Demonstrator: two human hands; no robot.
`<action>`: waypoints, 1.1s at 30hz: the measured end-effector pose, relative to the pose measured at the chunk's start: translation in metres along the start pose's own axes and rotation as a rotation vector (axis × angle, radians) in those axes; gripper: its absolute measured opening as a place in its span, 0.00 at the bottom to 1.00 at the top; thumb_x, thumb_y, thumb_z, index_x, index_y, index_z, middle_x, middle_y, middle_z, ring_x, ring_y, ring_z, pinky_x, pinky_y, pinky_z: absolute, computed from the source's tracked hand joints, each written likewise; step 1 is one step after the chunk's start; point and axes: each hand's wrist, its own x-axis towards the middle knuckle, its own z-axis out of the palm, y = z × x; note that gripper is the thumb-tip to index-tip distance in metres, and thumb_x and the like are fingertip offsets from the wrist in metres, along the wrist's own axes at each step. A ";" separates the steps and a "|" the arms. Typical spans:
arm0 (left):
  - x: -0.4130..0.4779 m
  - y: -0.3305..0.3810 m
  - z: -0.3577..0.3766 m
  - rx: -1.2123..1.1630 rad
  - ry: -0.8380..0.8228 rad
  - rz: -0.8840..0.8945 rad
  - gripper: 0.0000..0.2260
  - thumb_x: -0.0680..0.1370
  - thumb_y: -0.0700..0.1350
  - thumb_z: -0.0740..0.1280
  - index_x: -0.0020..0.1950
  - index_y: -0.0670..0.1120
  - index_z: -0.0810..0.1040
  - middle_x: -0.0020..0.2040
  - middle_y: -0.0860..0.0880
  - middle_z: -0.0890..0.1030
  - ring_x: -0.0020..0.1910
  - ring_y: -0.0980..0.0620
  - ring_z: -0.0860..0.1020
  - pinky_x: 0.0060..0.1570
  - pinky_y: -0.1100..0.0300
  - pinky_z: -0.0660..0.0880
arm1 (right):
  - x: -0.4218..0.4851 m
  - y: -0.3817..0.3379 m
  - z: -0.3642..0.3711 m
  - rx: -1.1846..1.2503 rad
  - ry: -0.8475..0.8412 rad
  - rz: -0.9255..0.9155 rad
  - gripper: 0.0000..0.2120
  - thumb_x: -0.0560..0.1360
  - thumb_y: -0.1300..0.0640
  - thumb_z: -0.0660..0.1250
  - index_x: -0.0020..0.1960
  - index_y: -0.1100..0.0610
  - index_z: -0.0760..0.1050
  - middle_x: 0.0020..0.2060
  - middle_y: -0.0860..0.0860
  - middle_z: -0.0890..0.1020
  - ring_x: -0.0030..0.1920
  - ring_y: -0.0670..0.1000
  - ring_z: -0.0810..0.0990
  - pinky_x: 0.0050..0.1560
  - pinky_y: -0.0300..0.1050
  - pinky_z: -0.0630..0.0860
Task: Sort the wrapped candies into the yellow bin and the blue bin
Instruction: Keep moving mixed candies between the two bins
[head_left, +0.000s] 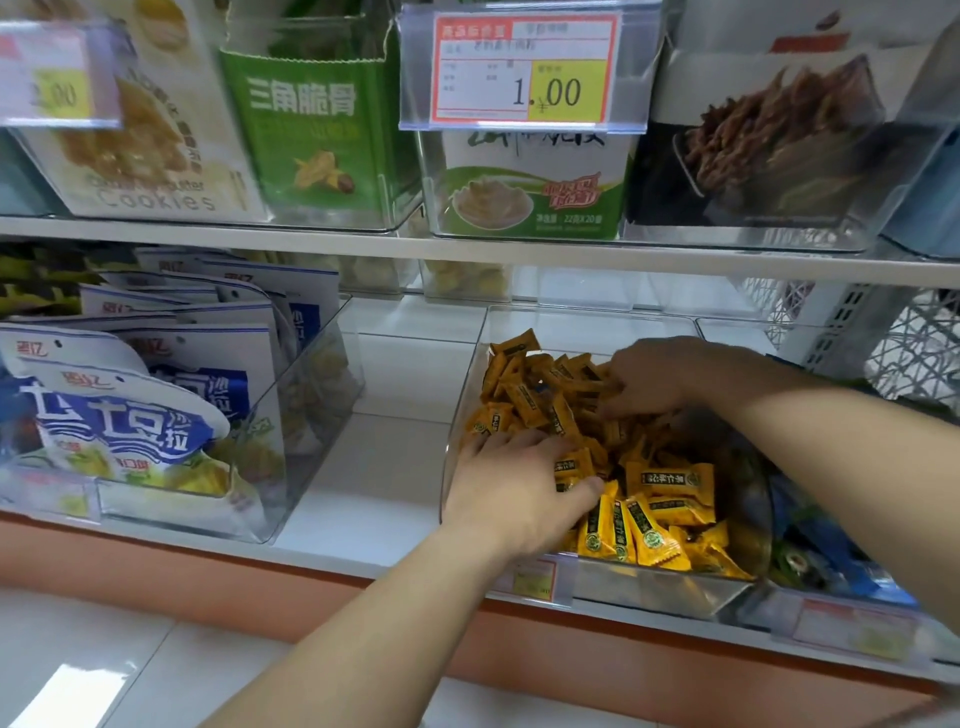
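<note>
Both hands are laid in the clear bin (649, 584) holding yellow-wrapped candies (670, 488), apparently to rake through the heap. The left hand (511, 488) is spread flat, fingers wide; the right hand (660, 376) is curled over candies, grasp not discernible. Blue-wrapped pieces (826, 540) sit just beside, right.

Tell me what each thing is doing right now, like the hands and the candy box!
Left hand: palm down, fingers spread on the candies, gripping nothing I can see.
Right hand: reaching into the back of the pile, fingertips hidden.
Yellow wrapped candies: heaped loosely, all still sealed.
Clear bin: open on top, nearly full.
Blue-and-white snack bags: standing upright in their clear bin.
Price tag: clipped on the upper shelf, reads 1.00.
</note>
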 end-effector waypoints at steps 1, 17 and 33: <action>0.000 0.000 0.000 -0.001 0.000 -0.002 0.28 0.76 0.70 0.53 0.71 0.60 0.70 0.72 0.55 0.72 0.71 0.47 0.67 0.70 0.47 0.57 | 0.003 -0.001 -0.001 0.060 0.085 -0.001 0.14 0.76 0.40 0.65 0.42 0.49 0.78 0.36 0.45 0.76 0.36 0.44 0.76 0.33 0.42 0.66; 0.003 -0.001 0.005 -0.032 0.016 0.013 0.30 0.73 0.70 0.50 0.70 0.60 0.71 0.70 0.54 0.72 0.69 0.46 0.67 0.69 0.48 0.55 | -0.009 0.007 -0.004 -0.158 -0.059 0.002 0.20 0.79 0.37 0.57 0.36 0.48 0.75 0.33 0.46 0.75 0.35 0.46 0.74 0.34 0.43 0.71; 0.003 -0.002 0.006 -0.026 0.033 0.015 0.30 0.74 0.70 0.50 0.69 0.59 0.72 0.70 0.54 0.73 0.69 0.46 0.67 0.69 0.47 0.55 | 0.049 -0.040 0.016 0.498 -0.063 0.074 0.22 0.78 0.51 0.67 0.70 0.56 0.71 0.63 0.55 0.77 0.59 0.54 0.77 0.57 0.49 0.73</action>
